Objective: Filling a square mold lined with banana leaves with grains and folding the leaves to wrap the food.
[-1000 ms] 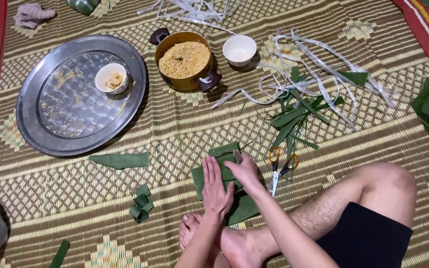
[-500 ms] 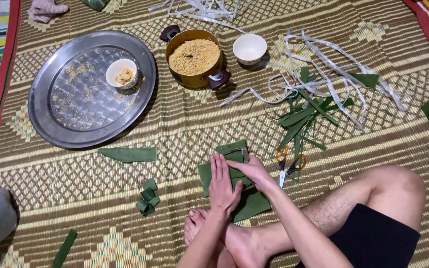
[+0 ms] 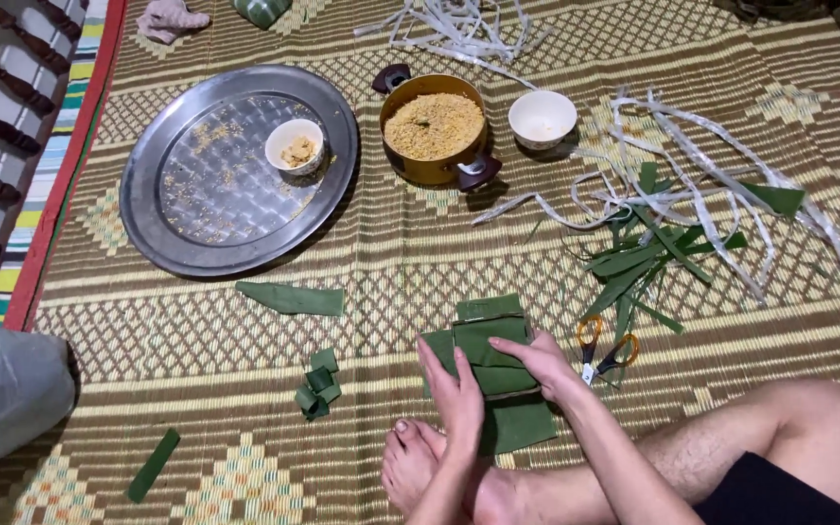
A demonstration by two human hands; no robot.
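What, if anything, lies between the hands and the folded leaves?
Nothing visible. Both the left hand and right hand rest directly on the folded leaves; the scissors lie apart, to their right.

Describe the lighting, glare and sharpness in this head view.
Head view: even, soft light; a mild sheen on the round metal tray; short soft shadows beside the pot and white bowl; the hands on the folded green leaves look sharp, without motion blur.
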